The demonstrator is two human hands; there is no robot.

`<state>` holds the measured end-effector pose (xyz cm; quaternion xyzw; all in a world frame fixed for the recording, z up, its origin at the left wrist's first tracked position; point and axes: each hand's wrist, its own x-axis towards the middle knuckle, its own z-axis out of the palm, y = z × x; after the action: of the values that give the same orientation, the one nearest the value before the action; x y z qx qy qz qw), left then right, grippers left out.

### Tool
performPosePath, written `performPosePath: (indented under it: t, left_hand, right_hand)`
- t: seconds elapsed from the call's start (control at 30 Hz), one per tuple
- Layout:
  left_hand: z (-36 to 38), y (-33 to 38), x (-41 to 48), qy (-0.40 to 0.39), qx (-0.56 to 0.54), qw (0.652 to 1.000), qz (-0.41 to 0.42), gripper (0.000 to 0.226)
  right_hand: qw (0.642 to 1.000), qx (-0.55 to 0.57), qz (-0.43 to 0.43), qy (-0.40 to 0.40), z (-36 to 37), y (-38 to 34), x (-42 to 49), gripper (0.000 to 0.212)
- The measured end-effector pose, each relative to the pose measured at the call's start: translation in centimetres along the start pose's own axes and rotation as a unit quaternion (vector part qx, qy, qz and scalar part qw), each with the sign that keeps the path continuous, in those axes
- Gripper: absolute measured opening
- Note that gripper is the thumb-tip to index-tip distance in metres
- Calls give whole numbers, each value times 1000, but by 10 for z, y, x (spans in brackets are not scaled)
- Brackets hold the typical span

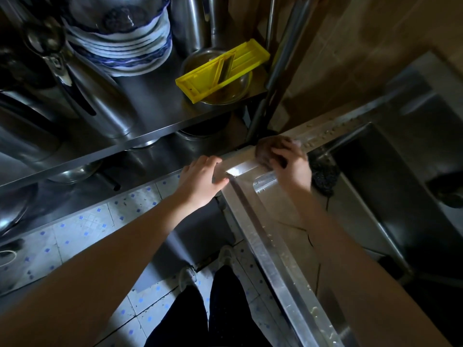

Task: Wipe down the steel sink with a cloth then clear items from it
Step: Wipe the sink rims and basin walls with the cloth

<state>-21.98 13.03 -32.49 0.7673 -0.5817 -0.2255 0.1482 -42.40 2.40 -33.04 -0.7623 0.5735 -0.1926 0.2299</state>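
Steel sink (pixel 263 221): its near-left corner rim is under work. Right hand (pixel 290 161) is clamped on a dark brown cloth (pixel 268 151), pressing it flat onto the corner of the rim, judged to be the wiping step in progress. Left hand (pixel 200 179) lies fingers together on the rim's outer edge just beside it, holding nothing, probably bracing the body. Pale residue remains along the front rim. A dark scouring pad (pixel 323 176) sits inside the basin, not yet cleared.
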Motion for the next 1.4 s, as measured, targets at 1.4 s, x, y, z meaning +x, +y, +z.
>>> performPosePath:
  t: [1.4]
  left_hand:
    - [14, 38, 39, 12, -7, 999, 37, 26]
  right_hand:
    - [992, -29, -87, -82, 18, -6, -34, 24]
